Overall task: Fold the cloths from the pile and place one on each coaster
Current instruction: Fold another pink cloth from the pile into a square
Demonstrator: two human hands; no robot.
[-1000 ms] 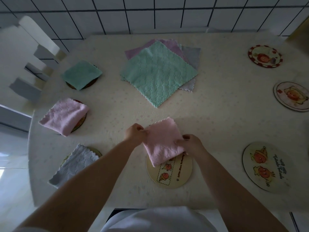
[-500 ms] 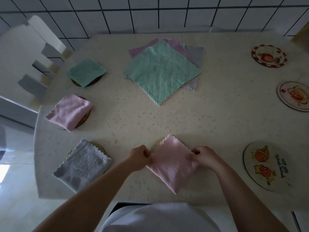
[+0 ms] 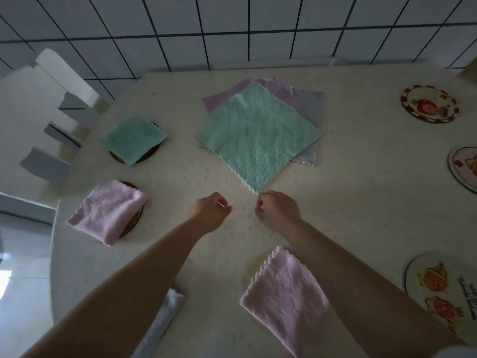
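Note:
A pile of flat cloths sits mid-table, a green cloth (image 3: pixel 256 136) on top over purple and grey ones. My left hand (image 3: pixel 210 211) and my right hand (image 3: pixel 277 210) hover just short of the pile's near corner, fingers loosely curled and holding nothing. My right hand's fingertips are close to the green corner. A folded pink cloth (image 3: pixel 286 297) lies on the near coaster (image 3: pixel 254 264) under my right forearm. Folded cloths also cover coasters at left: green (image 3: pixel 133 139), pink (image 3: pixel 107 211) and grey (image 3: pixel 170 308), the grey partly hidden by my left arm.
Three bare round coasters lie along the right side: far right (image 3: pixel 429 103), right edge (image 3: pixel 463 167) and near right (image 3: pixel 441 293). A white chair (image 3: pixel 49 117) stands at the table's left. A tiled wall runs behind the cream table (image 3: pixel 361 202).
Both hands set the folded pink cloth down on the near coaster, let go, and reached forward toward the pile's near corner. The camera view tilted up.

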